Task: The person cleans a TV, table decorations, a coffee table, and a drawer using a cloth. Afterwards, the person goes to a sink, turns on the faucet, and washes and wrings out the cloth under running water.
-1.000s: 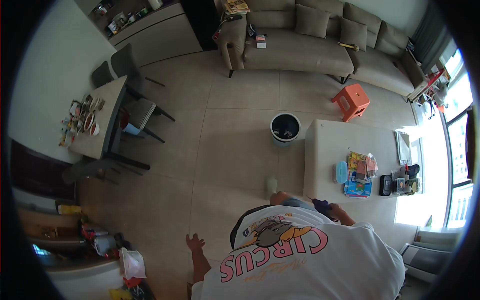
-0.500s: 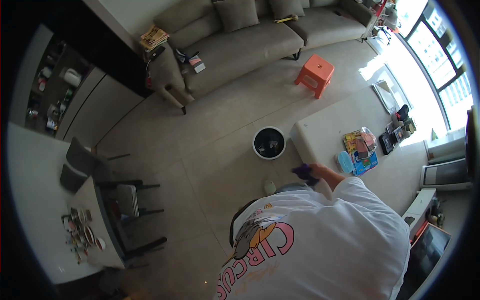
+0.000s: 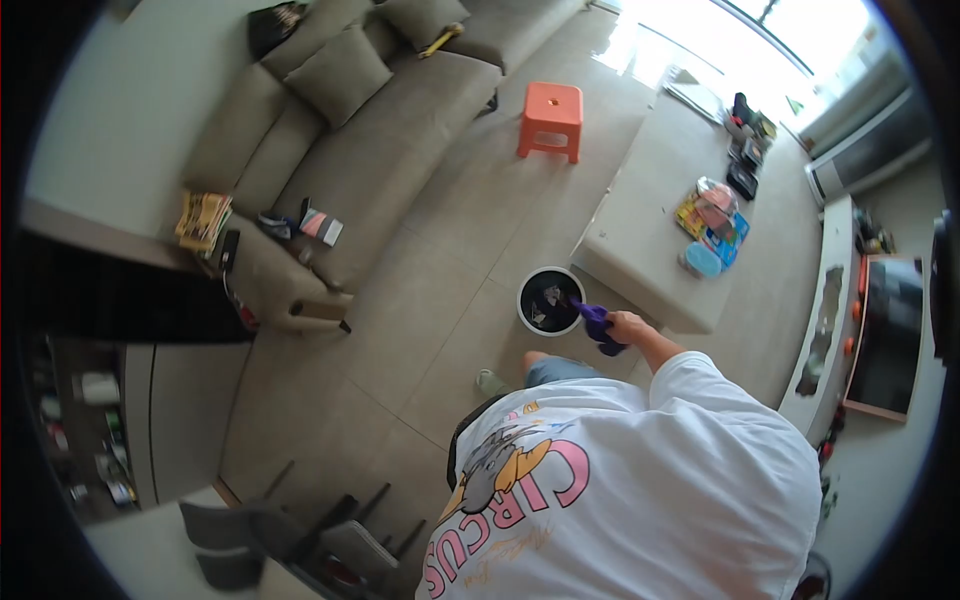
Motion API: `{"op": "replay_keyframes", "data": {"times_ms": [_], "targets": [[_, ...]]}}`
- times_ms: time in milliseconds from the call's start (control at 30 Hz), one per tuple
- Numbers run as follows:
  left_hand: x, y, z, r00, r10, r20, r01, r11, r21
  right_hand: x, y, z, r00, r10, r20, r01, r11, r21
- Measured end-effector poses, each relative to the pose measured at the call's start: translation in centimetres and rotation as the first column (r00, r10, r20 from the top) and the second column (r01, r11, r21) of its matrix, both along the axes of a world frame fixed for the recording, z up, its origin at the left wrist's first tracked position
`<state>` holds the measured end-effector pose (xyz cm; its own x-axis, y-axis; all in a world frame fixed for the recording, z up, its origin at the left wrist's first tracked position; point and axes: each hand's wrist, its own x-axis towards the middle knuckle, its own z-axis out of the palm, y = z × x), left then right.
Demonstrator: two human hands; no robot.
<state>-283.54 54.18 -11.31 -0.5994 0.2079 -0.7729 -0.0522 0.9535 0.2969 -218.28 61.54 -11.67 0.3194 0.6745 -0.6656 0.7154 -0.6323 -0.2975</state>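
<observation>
Overhead fisheye view of a living room. The right hand (image 3: 628, 327) is extended forward from the white printed T-shirt (image 3: 640, 490) and is closed around a purple cloth (image 3: 597, 325), which bunches out of the fist toward the left. The cloth hangs at the right rim of the round bin (image 3: 549, 300), a white-walled bin with a dark inside and some scraps visible in it; whether the cloth touches the rim cannot be told. The bin stands on the tiled floor (image 3: 430, 300) just beside the near corner of the low pale table (image 3: 640, 230). The left hand is out of sight, hidden under the shirt, so its state cannot be told. One foot in a light slipper (image 3: 490, 382) shows on the floor below the bin. On the far part of the table: a blue oval container (image 3: 702, 260), colourful packets (image 3: 712, 212) next to it, and dark small items (image 3: 745, 150) toward the window end. An orange stool (image 3: 549, 120) stands on the floor between the table and the beige sofa (image 3: 390, 140). The sofa carries cushions, a yellow object near its far end, and small items on the seat; a stack of magazines (image 3: 203, 220) rests by its armrest. Dark dining chairs (image 3: 300, 535) appear at the lower left edge.
</observation>
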Motion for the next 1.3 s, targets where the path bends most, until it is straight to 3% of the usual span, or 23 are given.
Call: {"op": "replay_keyframes", "data": {"times_ms": [67, 133, 200, 267, 367, 433, 500, 567, 633, 767, 833, 900, 1000, 1100, 1200, 1300], "targets": [[-4.6, 6.6, 1.1, 0.997, -0.054, -0.057, 0.054, 0.999, -0.006, -0.8, -2.9, 1.9, 0.985, -0.169, 0.02, 0.17, 0.968, -0.182], [-8.5, 14.0, 1.9, 0.988, -0.088, -0.129, 0.09, 0.996, 0.013, -1.9, -5.9, 4.3, 0.936, -0.35, -0.041, 0.332, 0.913, -0.236], [-10.2, 22.0, 2.1, 0.976, -0.107, -0.187, 0.118, 0.992, 0.045, -3.6, -8.7, 5.3, 0.671, -0.727, -0.142, 0.666, 0.676, -0.316], [-9.2, 29.5, 2.2, 0.964, -0.146, -0.224, 0.173, 0.979, 0.105, -5.7, -8.0, 9.2, 0.574, -0.816, -0.065, 0.734, 0.548, -0.4], [-1.8, 38.8, 4.1, 0.95, -0.268, -0.162, 0.303, 0.917, 0.258, -6.8, -11.8, 1.0, 0.761, -0.647, -0.039, 0.559, 0.685, -0.468], [3.6, 43.0, 4.3, 0.917, -0.38, -0.122, 0.399, 0.879, 0.261, -7.4, -11.4, -3.0, 0.71, -0.697, -0.101, 0.564, 0.648, -0.511], [9.3, 45.8, 4.5, 0.852, -0.505, -0.136, 0.523, 0.821, 0.229, -7.4, -8.3, -4.3, 0.553, -0.823, -0.129, 0.679, 0.535, -0.502], [13.3, 47.9, 4.1, 0.781, -0.614, -0.114, 0.624, 0.76, 0.182, -6.1, -3.4, -2.8, 0.253, -0.96, -0.123, 0.846, 0.281, -0.453], [16.0, 50.4, 3.6, 0.707, -0.704, -0.067, 0.706, 0.697, 0.125, -3.8, 0.0, -4.4, 0.024, -0.96, -0.28, 0.904, 0.14, -0.405], [20.9, 56.4, 2.8, 0.622, -0.782, -0.019, 0.782, 0.621, 0.058, 5.1, 7.9, -0.6, -0.235, -0.822, -0.519, 0.96, -0.113, -0.254], [23.7, 59.6, 2.4, 0.589, -0.808, 0.0, 0.808, 0.588, 0.036, 9.5, 10.4, 2.6, -0.313, -0.664, -0.679, 0.949, -0.244, -0.198], [26.9, 63.3, 2.0, 0.541, -0.841, 0.012, 0.841, 0.541, 0.024, 13.1, 10.7, 2.3, -0.367, -0.386, -0.846, 0.917, -0.302, -0.26], [32.1, 69.4, 1.2, 0.453, -0.891, 0.02, 0.891, 0.453, 0.006, 15.6, 13.2, 3.4, -0.409, -0.431, -0.805, 0.825, -0.551, -0.124], [38.0, 75.6, 0.2, 0.355, -0.934, 0.044, 0.935, 0.355, -0.014, 14.1, 13.0, -1.3, -0.576, -0.534, -0.619, 0.699, -0.714, -0.034], [44.8, 83.4, -0.8, 0.223, -0.973, 0.064, 0.975, 0.221, -0.032, 9.4, 13.7, -4.1, -0.658, -0.555, -0.51, 0.674, -0.735, -0.07], [52.9, 91.2, -2.2, 0.108, -0.992, 0.064, 0.994, 0.108, -0.004, 4.3, 17.1, -4.1, -0.77, -0.571, -0.284, 0.631, -0.747, -0.21]]}}
